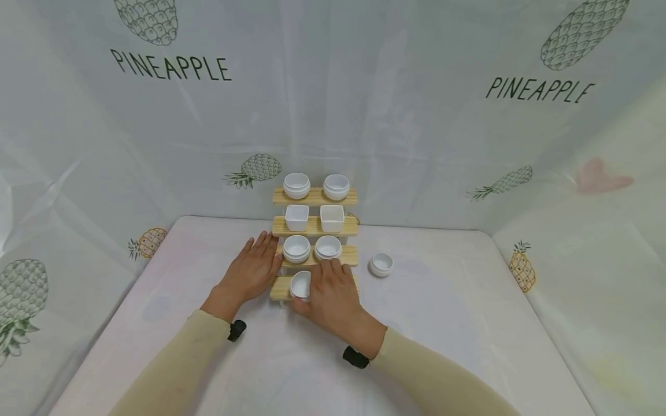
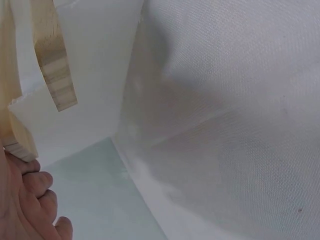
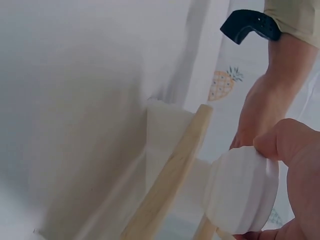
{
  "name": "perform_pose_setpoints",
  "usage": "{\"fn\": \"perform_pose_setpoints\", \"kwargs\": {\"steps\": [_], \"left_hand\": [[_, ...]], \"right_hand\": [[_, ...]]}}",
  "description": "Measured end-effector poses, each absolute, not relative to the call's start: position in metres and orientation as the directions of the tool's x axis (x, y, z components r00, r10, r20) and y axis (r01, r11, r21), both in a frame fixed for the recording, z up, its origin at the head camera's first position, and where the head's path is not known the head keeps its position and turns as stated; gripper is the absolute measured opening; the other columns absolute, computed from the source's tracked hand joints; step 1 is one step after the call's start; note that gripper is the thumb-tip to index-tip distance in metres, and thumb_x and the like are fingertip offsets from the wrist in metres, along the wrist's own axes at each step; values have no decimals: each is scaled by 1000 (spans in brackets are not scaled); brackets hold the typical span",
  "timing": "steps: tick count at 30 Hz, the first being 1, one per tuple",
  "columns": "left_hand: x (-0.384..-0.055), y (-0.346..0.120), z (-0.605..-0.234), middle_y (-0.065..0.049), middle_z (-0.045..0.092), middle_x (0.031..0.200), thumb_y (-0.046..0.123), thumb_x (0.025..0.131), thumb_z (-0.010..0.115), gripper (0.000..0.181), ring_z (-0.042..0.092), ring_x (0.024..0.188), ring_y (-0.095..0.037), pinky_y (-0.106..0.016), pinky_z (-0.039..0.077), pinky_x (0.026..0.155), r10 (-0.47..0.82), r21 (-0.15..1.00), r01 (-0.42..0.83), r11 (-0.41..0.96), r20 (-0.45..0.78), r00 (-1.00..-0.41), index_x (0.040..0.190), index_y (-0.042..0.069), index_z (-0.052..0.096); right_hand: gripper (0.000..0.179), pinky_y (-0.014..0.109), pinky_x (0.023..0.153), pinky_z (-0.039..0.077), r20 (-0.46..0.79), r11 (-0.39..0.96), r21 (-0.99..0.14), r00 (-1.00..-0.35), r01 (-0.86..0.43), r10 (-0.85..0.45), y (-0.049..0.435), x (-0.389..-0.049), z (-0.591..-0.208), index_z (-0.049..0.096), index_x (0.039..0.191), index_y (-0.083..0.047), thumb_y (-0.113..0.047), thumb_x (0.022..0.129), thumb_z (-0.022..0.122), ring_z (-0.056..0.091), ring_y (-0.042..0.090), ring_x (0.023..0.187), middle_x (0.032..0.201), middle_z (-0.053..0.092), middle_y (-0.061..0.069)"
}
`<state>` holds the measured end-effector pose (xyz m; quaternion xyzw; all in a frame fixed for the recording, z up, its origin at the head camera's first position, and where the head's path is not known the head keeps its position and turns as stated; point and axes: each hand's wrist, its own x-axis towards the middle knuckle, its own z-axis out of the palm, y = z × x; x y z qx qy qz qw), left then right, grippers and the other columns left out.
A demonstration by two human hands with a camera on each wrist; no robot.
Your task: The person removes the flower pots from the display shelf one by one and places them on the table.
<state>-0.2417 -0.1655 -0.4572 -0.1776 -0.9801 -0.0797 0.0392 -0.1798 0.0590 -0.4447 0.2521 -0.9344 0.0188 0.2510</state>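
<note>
A stepped stand of light wooden shelves (image 1: 281, 288) stands at the far middle of the table. My right hand (image 1: 335, 297) grips a small round white bowl (image 1: 300, 285) at the lowest shelf, thumb on one side and fingers on the other. In the right wrist view this bowl (image 3: 240, 192) shows close beside the wooden board (image 3: 170, 177). My left hand (image 1: 254, 266) lies along the stand's left side with fingers extended, its fingertips at a board's end (image 2: 22, 142) in the left wrist view. Just above the right hand, two round bowls (image 1: 296, 248) sit on the second shelf.
Two square white bowls (image 1: 297, 218) occupy the third shelf, and two round ones (image 1: 296, 186) the top. One more round white bowl (image 1: 381, 264) sits on the table (image 1: 442, 323) right of the stand. Behind hangs a pineapple-printed sheet (image 1: 395, 115).
</note>
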Motion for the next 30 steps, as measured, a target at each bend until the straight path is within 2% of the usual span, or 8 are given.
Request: {"fn": "perform_pose_setpoints", "kwargs": {"steps": [7, 13, 21, 30], "left_hand": [[-243, -166, -458, -23, 26, 172, 40, 116, 28, 67, 19, 163, -38, -55, 16, 133, 348, 143, 358, 923, 93, -933, 164, -7, 26], [-243, -166, -458, -23, 26, 172, 41, 116, 28, 68, 19, 163, -37, -55, 16, 134, 344, 145, 354, 924, 86, -935, 164, -7, 25], [-244, -166, -458, -23, 24, 173, 42, 116, 25, 69, 17, 163, -37, -54, 15, 134, 350, 164, 358, 919, 75, -934, 165, -6, 23], [-245, -165, -459, -22, 22, 173, 43, 116, 24, 69, 16, 163, -36, -54, 15, 134, 350, 150, 355, 923, 63, -935, 166, -5, 21]], "right_hand": [[63, 35, 67, 44, 502, 869, 130, -724, -478, -473, 74, -176, -440, 68, 97, -5, -65, 83, 75, 55, 25, 82, 86, 60, 6], [61, 36, 67, 42, 505, 875, 117, -730, -471, -460, 87, -176, -439, 68, 97, -4, -63, 82, 78, 53, 26, 80, 84, 58, 6], [57, 35, 65, 38, 525, 877, 115, -721, -466, -452, 110, -177, -438, 65, 89, -5, -60, 81, 78, 50, 26, 77, 79, 53, 6], [55, 37, 66, 42, 536, 870, 99, -711, -483, -456, 151, -182, -439, 65, 93, -3, -53, 78, 82, 51, 27, 78, 83, 58, 8]]}}
